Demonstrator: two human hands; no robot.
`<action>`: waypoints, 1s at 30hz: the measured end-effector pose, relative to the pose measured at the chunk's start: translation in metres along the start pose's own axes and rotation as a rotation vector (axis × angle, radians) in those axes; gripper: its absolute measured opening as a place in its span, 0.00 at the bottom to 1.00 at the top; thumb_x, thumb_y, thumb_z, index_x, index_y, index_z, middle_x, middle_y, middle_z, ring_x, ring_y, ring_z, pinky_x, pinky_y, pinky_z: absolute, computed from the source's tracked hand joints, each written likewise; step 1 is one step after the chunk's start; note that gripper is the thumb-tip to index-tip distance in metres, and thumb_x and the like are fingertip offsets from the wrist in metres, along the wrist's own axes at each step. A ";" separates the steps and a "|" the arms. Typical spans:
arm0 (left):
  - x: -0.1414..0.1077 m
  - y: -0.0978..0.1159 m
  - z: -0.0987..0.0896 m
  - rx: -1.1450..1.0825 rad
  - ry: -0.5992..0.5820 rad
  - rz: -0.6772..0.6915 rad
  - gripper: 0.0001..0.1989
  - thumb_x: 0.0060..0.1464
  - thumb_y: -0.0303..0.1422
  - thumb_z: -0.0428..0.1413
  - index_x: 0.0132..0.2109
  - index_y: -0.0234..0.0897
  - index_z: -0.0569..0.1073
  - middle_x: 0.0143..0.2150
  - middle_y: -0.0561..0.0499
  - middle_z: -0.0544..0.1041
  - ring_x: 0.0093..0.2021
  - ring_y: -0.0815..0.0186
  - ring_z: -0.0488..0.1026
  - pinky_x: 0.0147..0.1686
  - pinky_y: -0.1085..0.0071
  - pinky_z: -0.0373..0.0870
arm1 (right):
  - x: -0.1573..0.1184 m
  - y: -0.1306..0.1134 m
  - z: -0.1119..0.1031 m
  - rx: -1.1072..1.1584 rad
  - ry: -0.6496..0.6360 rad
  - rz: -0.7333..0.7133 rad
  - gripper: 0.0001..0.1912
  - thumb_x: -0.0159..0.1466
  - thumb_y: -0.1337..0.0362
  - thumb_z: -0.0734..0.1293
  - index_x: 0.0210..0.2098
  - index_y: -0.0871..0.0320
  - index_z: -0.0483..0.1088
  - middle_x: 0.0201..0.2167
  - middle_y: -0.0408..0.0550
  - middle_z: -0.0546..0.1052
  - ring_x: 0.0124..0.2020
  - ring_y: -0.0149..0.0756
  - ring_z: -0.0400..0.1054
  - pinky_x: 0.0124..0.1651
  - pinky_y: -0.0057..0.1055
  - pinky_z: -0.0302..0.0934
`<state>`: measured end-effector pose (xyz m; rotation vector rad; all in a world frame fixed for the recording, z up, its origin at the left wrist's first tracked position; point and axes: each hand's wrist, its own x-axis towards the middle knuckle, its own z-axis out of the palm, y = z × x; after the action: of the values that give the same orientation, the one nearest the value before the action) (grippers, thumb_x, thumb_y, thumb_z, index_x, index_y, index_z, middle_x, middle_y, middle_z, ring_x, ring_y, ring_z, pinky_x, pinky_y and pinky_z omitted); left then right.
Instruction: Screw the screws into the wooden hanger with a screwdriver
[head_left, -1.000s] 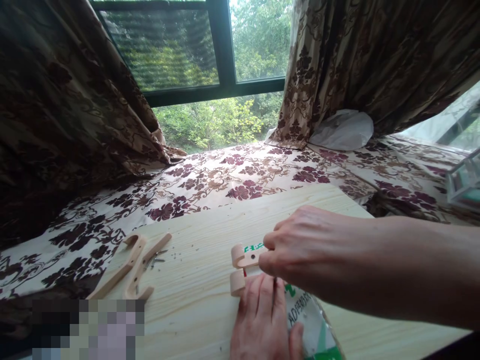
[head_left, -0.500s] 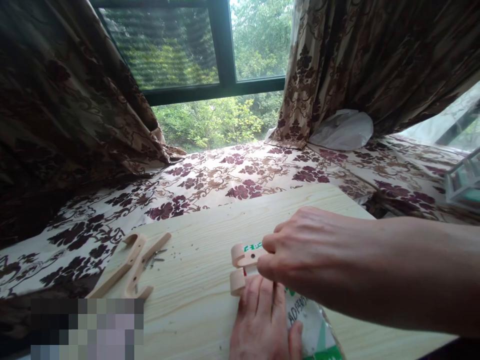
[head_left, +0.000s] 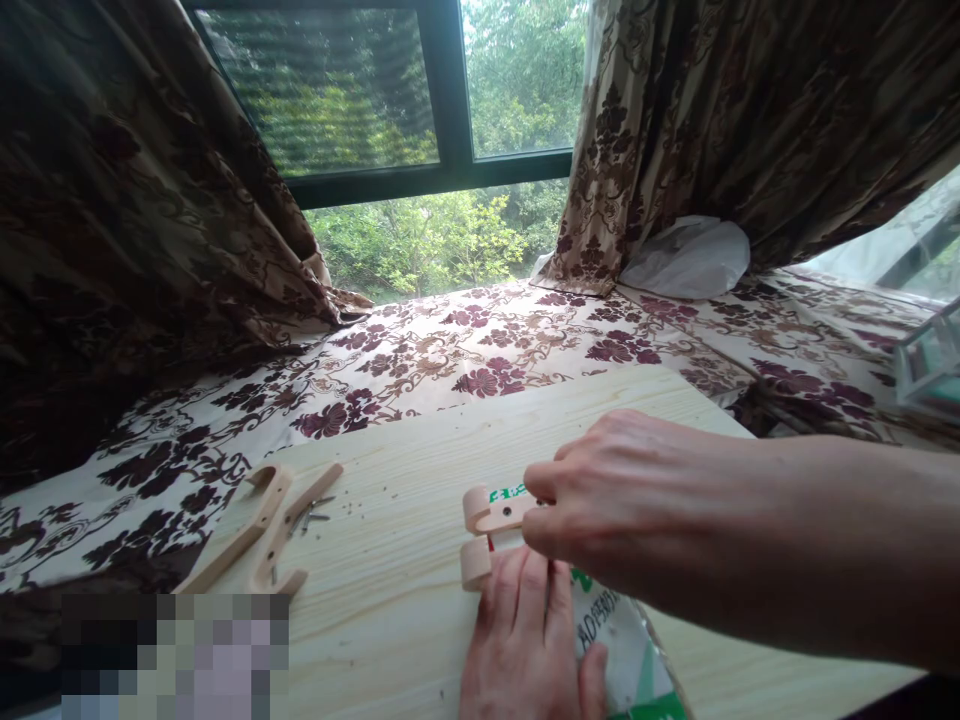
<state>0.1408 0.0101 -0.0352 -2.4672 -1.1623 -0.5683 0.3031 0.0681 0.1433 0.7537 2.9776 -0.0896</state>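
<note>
Pine board [head_left: 420, 600]: right hand [head_left: 622, 490] pinches pale curved wooden hook [head_left: 491, 515]; left hand [head_left: 525, 650] flat, pressing bag [head_left: 622, 650].

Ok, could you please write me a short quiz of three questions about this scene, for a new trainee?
1. True or false: the right hand pinches the upper wooden hook near the plastic packet.
2. Multiple choice: where does the left hand rest? A) on the curtain B) flat on the packet and the lower hook C) on the window frame
3. How many loose wooden hooks lie at the left of the wooden board, and what small metal things lie beside them?

Key: 1 true; 2 B; 3 two hooks, with a few screws beside them.
</note>
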 end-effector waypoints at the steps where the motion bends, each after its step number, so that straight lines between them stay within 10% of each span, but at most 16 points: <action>1: 0.000 0.000 0.000 0.002 -0.001 0.002 0.24 0.58 0.46 0.47 0.54 0.35 0.68 0.53 0.44 0.70 0.53 0.56 0.66 0.48 0.63 0.70 | 0.001 0.000 0.001 0.002 0.005 -0.013 0.08 0.56 0.78 0.64 0.27 0.58 0.65 0.24 0.42 0.69 0.21 0.29 0.56 0.22 0.31 0.43; 8: -0.001 0.001 0.001 -0.020 -0.015 -0.013 0.24 0.58 0.46 0.46 0.54 0.34 0.67 0.51 0.45 0.70 0.52 0.55 0.66 0.48 0.62 0.70 | 0.010 0.004 0.007 -0.092 -0.024 0.051 0.12 0.54 0.75 0.65 0.20 0.57 0.60 0.14 0.36 0.61 0.13 0.27 0.42 0.19 0.31 0.35; 16: -0.001 0.002 0.000 -0.044 -0.050 -0.026 0.25 0.59 0.45 0.45 0.57 0.34 0.65 0.51 0.45 0.71 0.50 0.56 0.67 0.45 0.63 0.71 | 0.004 -0.001 0.002 -0.045 -0.014 0.035 0.09 0.58 0.78 0.63 0.26 0.59 0.65 0.23 0.43 0.69 0.23 0.31 0.58 0.24 0.32 0.44; 23: 0.000 0.000 0.000 -0.038 -0.001 -0.008 0.25 0.58 0.46 0.47 0.55 0.33 0.67 0.51 0.45 0.71 0.52 0.55 0.66 0.48 0.63 0.70 | 0.010 0.002 0.006 -0.102 -0.051 0.100 0.10 0.56 0.75 0.65 0.22 0.57 0.62 0.15 0.37 0.62 0.14 0.28 0.46 0.19 0.32 0.36; 30: -0.003 0.001 -0.002 -0.039 -0.057 -0.025 0.24 0.59 0.44 0.46 0.56 0.35 0.66 0.53 0.45 0.71 0.53 0.55 0.66 0.46 0.64 0.70 | 0.007 -0.002 0.005 -0.037 0.036 -0.020 0.09 0.56 0.77 0.63 0.24 0.58 0.64 0.23 0.43 0.69 0.20 0.30 0.55 0.22 0.32 0.41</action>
<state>0.1399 0.0067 -0.0354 -2.5205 -1.2158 -0.5365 0.2963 0.0692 0.1382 0.7286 3.0122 -0.0221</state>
